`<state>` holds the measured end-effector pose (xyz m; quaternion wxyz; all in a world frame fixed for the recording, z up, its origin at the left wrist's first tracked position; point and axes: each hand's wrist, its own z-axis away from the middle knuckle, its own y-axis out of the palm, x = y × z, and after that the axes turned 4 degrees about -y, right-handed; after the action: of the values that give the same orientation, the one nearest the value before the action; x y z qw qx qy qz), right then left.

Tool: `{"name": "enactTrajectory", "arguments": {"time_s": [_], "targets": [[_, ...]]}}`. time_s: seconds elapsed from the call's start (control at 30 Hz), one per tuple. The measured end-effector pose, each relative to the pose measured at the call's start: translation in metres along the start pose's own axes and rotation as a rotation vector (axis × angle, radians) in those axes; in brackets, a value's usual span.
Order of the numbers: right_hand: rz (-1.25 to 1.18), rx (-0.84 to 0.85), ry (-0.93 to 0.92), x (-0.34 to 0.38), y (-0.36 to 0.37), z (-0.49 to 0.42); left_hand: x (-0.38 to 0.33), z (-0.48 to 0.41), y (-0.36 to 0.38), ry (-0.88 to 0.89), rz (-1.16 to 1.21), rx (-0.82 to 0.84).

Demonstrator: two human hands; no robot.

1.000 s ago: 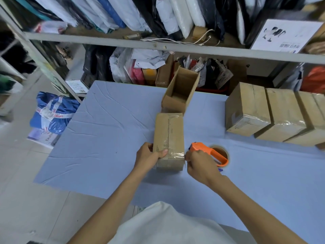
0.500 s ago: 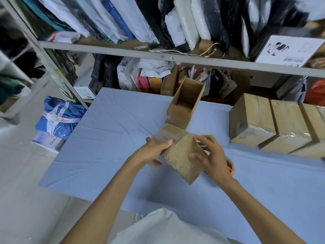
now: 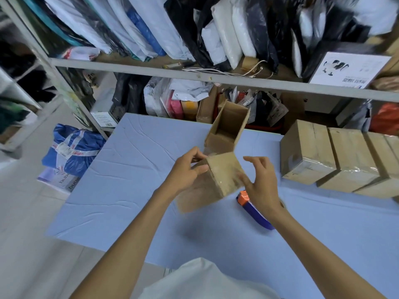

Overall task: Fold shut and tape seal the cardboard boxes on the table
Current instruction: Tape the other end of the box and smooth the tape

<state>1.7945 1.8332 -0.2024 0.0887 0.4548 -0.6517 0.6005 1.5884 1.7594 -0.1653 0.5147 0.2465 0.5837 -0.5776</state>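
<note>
- Left hand (image 3: 185,171) has bare blue table (image 3: 129,190) running out to the edge on its outer side. An open box (image 3: 226,130) stands just ahead of both hands, and a row of sealed boxes (image 3: 308,156) fills the space beyond the right hand (image 3: 261,184).
- Left hand grips the left end of the taped box (image 3: 222,175), held tilted above the table. The right hand is spread, its lower fingertips at the box's right face, with the tape dispenser (image 3: 254,210) lying just beneath it.
- Half a second ago the right hand clasped the box; it has since loosened.

Only "bube", cut off, reads on the pale package (image 3: 62,180) under the blue bag (image 3: 73,147); the white box (image 3: 345,70) on the shelf carries upside-down print, illegible.
</note>
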Motion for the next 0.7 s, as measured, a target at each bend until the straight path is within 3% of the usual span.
{"name": "enactTrajectory", "arguments": {"time_s": [0.1, 0.17, 0.27, 0.37, 0.5, 0.7], "targets": [[-0.121, -0.119, 0.151, 0.000, 0.005, 0.007, 0.004, 0.000, -0.006, -0.038, 0.004, -0.121], [-0.254, -0.068, 0.219, 0.005, 0.005, 0.014, 0.006, 0.001, -0.008, -0.046, 0.008, -0.178], [-0.421, 0.075, 0.196, 0.020, 0.008, 0.023, 0.008, 0.005, -0.005, -0.052, 0.036, -0.276], [-0.430, 0.047, 0.133, 0.034, 0.014, 0.026, 0.007, 0.010, 0.001, -0.073, 0.081, -0.342], [-0.449, -0.036, 0.075, 0.034, 0.008, 0.017, 0.004, 0.016, 0.005, -0.051, 0.207, -0.314], [-0.402, -0.011, 0.031, 0.013, 0.001, 0.015, 0.015, 0.020, 0.020, -0.066, 0.277, -0.227]]}}
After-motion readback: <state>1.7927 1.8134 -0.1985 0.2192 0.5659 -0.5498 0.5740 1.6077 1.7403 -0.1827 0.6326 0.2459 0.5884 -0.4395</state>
